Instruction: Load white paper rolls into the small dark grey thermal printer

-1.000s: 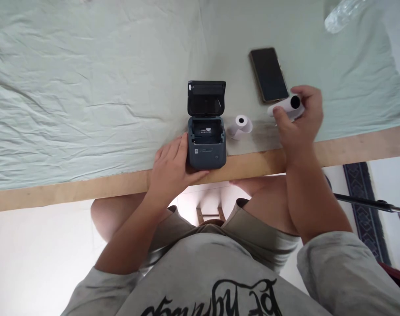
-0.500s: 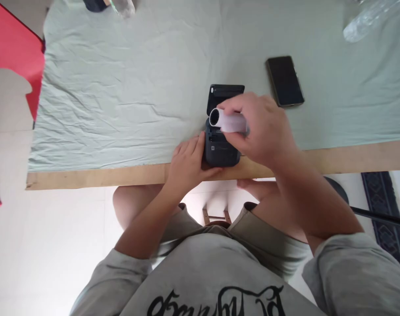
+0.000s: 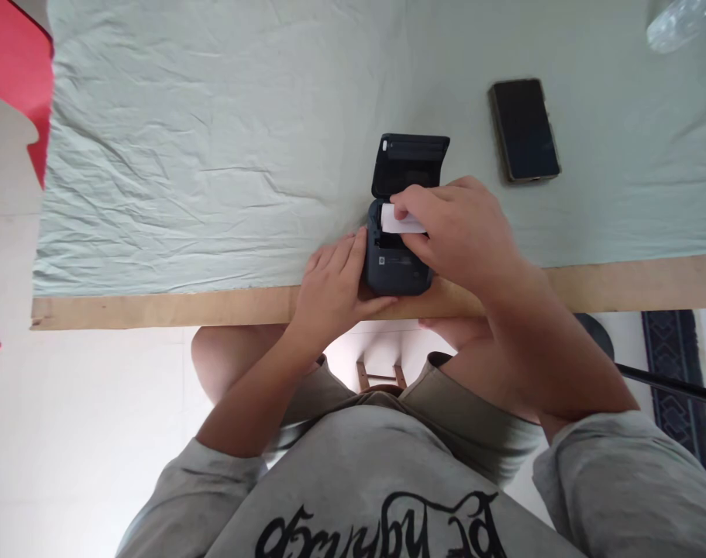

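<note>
A dark blue-grey portable thermal printer (image 3: pixel 400 271) rests at the table's front edge, its hinged lid (image 3: pixel 411 159) swung up and back. My left hand (image 3: pixel 336 283) grips the printer's left side, fingers along the side and thumb across its front. Inside the printer's open compartment lies a white paper roll (image 3: pixel 400 220), the far end of it covered by fingers. My right hand (image 3: pixel 460 229) pinches this roll from above and from the right, thumb on the near side and fingers on the far side.
A black smartphone (image 3: pixel 525 129) lies on the pale green cloth (image 3: pixel 213 155) to the right, beyond my right hand. At the far right corner is a clear plastic bottle (image 3: pixel 681 25). The wooden table edge (image 3: pixel 155 310) runs in front of my lap.
My right hand has lowered the paper roll from above the printer into its compartment, turning it flat. My left hand keeps its hold. The camera view has shifted slightly.
</note>
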A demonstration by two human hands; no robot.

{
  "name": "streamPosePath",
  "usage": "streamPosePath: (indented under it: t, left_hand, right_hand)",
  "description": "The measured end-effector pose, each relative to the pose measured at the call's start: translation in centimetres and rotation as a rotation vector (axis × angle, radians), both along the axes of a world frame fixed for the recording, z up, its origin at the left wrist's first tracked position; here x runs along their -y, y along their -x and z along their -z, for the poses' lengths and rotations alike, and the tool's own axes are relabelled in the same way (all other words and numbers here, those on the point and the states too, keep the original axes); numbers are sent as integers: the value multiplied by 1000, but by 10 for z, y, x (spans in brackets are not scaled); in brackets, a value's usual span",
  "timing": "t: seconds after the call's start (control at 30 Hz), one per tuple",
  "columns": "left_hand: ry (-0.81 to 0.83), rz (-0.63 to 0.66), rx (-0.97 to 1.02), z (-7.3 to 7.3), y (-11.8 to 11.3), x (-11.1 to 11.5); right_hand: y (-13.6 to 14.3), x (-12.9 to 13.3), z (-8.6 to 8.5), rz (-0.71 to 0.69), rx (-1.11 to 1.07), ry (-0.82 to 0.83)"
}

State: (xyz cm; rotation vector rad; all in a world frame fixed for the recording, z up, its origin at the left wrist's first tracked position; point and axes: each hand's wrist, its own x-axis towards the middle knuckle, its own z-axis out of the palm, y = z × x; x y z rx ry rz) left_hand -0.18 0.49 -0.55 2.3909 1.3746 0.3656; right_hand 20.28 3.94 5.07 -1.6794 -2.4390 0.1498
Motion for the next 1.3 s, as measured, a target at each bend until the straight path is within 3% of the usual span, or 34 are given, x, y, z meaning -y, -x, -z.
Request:
streamPosePath:
  t: [0.23,0.5,0.8,0.9,1.1,1.2,1.3]
  left_hand:
    - [18,10,4,3,1,0]
    - [-10,-7,29,6,1,1]
    - [-56,66,15,5,3,2]
    - [-48,78,-2,1,3,3]
    - [-33,83,-4,1,2,2]
    - [-47,82,-5,2,2,2]
    - [-61,83,-4,2,2,2]
  right_hand:
    - [-2,-2,8,-34,-64,1]
    - [0,8,-1,-24,-52,-31]
    - [-5,30,-3,-173,-72,15]
    - [-10,28,-3,-128,-143,26]
    - [-23,6,-12,167,-206,-175]
    - [-23,-4,-13,157,-199,-72]
    - [-21,-6,-14,112,-332,-68]
